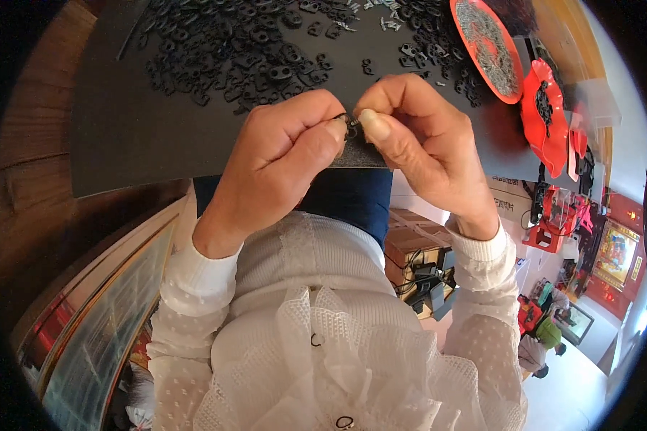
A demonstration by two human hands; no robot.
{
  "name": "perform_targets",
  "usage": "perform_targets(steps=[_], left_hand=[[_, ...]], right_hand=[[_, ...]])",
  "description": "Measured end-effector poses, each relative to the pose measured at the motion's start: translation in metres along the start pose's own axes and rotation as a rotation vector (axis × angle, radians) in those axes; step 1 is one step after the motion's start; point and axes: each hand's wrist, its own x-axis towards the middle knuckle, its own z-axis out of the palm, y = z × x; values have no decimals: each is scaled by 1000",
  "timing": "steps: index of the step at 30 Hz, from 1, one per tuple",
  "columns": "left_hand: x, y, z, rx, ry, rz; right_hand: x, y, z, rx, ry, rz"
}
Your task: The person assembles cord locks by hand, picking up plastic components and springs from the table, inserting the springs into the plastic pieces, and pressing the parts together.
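Since both your hands meet at the upper centre of the frame, just above the lower edge of the counter (pixel 122 154), you work at close quarters on very small things. Your left hand (pixel 284 154) has a narrow grip, thumb against forefinger, on a small black part (pixel 351 132). Your right hand (pixel 428 144) pinches just as narrowly beside it, on what looks like a tiny metal piece (pixel 355 122), perhaps a spring; your fingertips hide too much to be sure.

The step in hand seems to be fitting the metal piece to the part. For that, hold the black part firm with its opening facing your right thumb, line the metal up straight, and press gently along its length; a slanted push could bend it or flick it away. Staying over the counter is wise, since a dropped piece would land there. Spare black parts (pixel 244 61) spread across the upper left, and more metal pieces fill the red plate (pixel 512 98) at upper right, both within easy reach.
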Motion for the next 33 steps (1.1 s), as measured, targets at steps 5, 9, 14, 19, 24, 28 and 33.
perform_targets(steps=[5, 9, 14, 19, 24, 28, 33], left_hand=[[-1, -2, 1, -19, -22, -20], [-1, -3, -1, -6, -21, -22], [-1, -1, -1, 7, -36, -28], [0, -5, -1, 0, -36, 53], [0, -3, -5, 28, -84, 79], [1, -3, -5, 76, -86, 128], [1, -1, -9, 90, -104, 155]], right_hand=[[6, 4, -4, -197, -68, -177], [9, 4, 0, -235, -64, -277], [10, 2, 2, -259, -62, -269], [8, 1, 9, -243, -23, -249], [3, -2, 16, -253, 20, -216], [-2, -3, 21, -183, 49, -144], [0, -8, 18, -303, -1, -216]])
